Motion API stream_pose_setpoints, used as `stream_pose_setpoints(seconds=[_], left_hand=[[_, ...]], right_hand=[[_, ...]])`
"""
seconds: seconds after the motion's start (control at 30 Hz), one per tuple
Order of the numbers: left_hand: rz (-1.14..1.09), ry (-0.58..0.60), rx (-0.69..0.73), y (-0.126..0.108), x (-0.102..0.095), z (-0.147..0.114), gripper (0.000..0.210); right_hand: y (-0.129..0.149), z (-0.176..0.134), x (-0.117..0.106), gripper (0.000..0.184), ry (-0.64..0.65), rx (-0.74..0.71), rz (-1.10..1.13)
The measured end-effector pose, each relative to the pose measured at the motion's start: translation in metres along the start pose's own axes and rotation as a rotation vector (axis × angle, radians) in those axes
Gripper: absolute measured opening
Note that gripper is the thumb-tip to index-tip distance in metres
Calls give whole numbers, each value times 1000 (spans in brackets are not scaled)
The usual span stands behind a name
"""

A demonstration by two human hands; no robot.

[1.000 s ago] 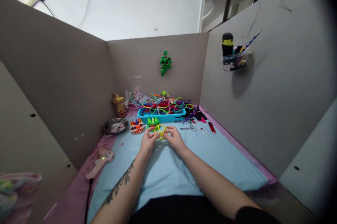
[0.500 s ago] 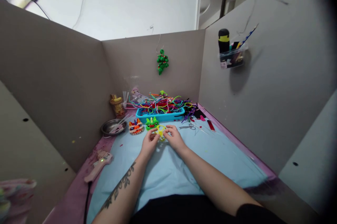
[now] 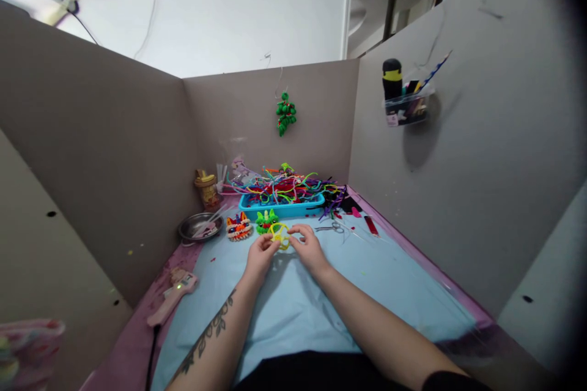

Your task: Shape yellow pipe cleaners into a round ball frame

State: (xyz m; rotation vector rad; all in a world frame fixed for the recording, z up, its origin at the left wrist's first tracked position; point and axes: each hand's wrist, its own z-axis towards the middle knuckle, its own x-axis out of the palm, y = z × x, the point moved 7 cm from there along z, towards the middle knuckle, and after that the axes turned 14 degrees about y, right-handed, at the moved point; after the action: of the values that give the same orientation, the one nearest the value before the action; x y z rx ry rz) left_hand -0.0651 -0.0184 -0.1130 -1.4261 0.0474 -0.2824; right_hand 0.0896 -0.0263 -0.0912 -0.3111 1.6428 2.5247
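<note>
Between my hands is a yellow frame of bent pipe cleaners (image 3: 279,237), made of open loops. My left hand (image 3: 261,253) pinches its left side between thumb and fingers. At its right side, the thumb and fingertips of my right hand (image 3: 306,244) are closed on the loops. Just behind the frame sits a green dragon-like head of pipe cleaners (image 3: 266,219). An orange and white one (image 3: 238,227) stands to its left. Both hands hover over the light blue cloth (image 3: 302,305).
A blue tray (image 3: 279,210) heaped with colourful pipe cleaners stands at the back. To the left are a metal bowl (image 3: 186,230) and a pink glue gun (image 3: 174,299). Scissors (image 3: 332,228) and a red-handled tool (image 3: 371,225) lie at right. Grey partitions (image 3: 316,122) enclose the table.
The whole view has shifted slightly, so things sit a little lower. The yellow frame has turned a little in my fingers, and both hands still hold it.
</note>
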Motion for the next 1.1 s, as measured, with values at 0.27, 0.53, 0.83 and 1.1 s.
stream_pose_setpoints(seconds=[0.27,0.53,0.83,1.1], left_hand=[[1,48,7,2,3,2,43],[-11,51,43,-3,6,1,45],[57,9,80,6,-4,7,40],[289,-17,164,-6,-4,3,25]], right_hand=[[14,0,4,8,3,-120,-104],[18,-1,5,13,1,-114,-112],[-3,13,3,15,60,98,174],[-4,19,15,22,359,494,335]])
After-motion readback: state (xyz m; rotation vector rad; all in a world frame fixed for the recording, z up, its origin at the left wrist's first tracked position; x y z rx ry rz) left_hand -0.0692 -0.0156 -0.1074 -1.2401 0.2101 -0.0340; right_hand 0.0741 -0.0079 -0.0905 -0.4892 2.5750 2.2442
